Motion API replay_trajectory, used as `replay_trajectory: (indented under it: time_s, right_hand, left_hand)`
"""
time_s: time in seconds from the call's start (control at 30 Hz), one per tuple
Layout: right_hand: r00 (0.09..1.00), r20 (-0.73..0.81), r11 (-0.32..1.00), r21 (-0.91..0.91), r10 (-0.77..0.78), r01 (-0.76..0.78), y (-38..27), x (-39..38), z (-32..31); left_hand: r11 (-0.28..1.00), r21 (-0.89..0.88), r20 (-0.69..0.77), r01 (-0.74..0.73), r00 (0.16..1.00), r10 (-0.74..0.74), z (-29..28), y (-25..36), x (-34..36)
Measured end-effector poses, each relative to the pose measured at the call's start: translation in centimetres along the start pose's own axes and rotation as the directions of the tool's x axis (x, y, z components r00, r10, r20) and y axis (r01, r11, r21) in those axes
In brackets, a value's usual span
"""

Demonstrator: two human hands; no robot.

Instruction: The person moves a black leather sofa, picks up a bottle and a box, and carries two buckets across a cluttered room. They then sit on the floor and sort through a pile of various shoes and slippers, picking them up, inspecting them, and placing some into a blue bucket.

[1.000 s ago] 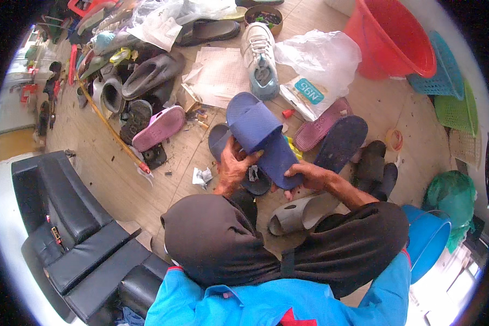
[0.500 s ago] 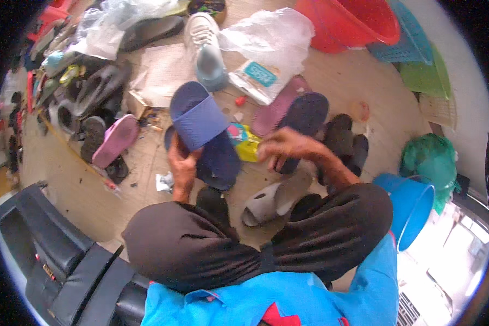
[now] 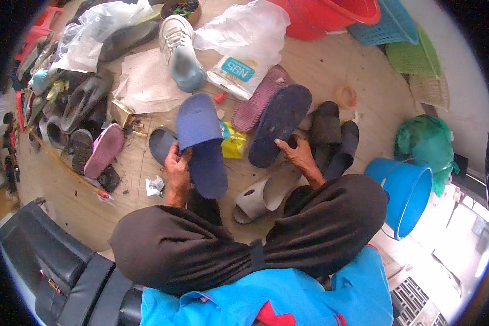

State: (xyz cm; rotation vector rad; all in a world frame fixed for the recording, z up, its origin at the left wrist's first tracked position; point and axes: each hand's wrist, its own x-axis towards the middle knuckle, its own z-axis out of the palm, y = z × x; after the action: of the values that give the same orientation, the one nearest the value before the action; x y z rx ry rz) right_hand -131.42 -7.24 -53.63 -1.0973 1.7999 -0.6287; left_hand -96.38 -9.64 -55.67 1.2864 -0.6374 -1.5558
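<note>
My left hand point(image 3: 177, 171) grips a blue slide sandal point(image 3: 207, 171) by its side, fingers closed near the strap. The sandal's wide ribbed strap faces up. My right hand point(image 3: 303, 158) is closed on the lower side edge of a dark navy slide sandal point(image 3: 280, 122), thumb on its flat face. Behind that one lies a mauve slide point(image 3: 261, 98). Another blue slide point(image 3: 162, 145) rests left of my left hand, partly hidden. On the floor between my knees sits a grey slide point(image 3: 252, 201). Dark slides point(image 3: 326, 133) lie right of my right hand.
A yellow packet point(image 3: 233, 142) lies between the two held sandals. Farther off are a white sneaker point(image 3: 177, 41), a plastic bag point(image 3: 250, 27) and a red tub point(image 3: 326, 19). Piled shoes point(image 3: 84, 100) spread at left; a blue bucket point(image 3: 405, 198) stands by my right knee.
My right hand has come back from beside the yellow packet and closed on the navy slide. The blue slide in my left hand has turned straighter. The whole view has shifted slightly.
</note>
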Motion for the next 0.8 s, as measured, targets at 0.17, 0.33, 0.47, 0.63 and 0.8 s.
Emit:
replay_trajectory:
  time_s: [0.17,0.33,0.47,0.63,0.8]
  right_hand:
    - [0.998,-0.055,0.983,0.181,0.011,-0.001,-0.5,-0.6,0.7]
    - [0.836,-0.202,0.859,-0.160,-0.510,0.486,-4.0,-1.5,0.3]
    - [0.690,0.009,0.615,-0.446,-0.724,0.651,-3.8,-0.5,2.5]
    - [0.790,0.271,0.791,-0.135,-0.549,0.596,-2.7,-1.7,5.3]
    - [0.923,0.264,0.955,0.175,-0.280,0.240,-1.5,-1.0,6.6]
  left_hand:
    - [0.999,0.002,0.018,0.053,0.998,-0.053,-0.1,0.0,-0.4]
    - [0.992,0.113,-0.001,0.050,0.999,-0.050,1.0,0.6,-0.7]
    - [0.971,0.236,0.051,0.036,0.997,-0.049,2.1,-0.8,-0.6]
    - [0.930,0.342,-0.081,0.135,0.990,-0.113,3.9,0.3,-2.5]
    - [0.924,0.375,-0.073,0.078,0.996,-0.055,1.9,-1.6,-1.7]
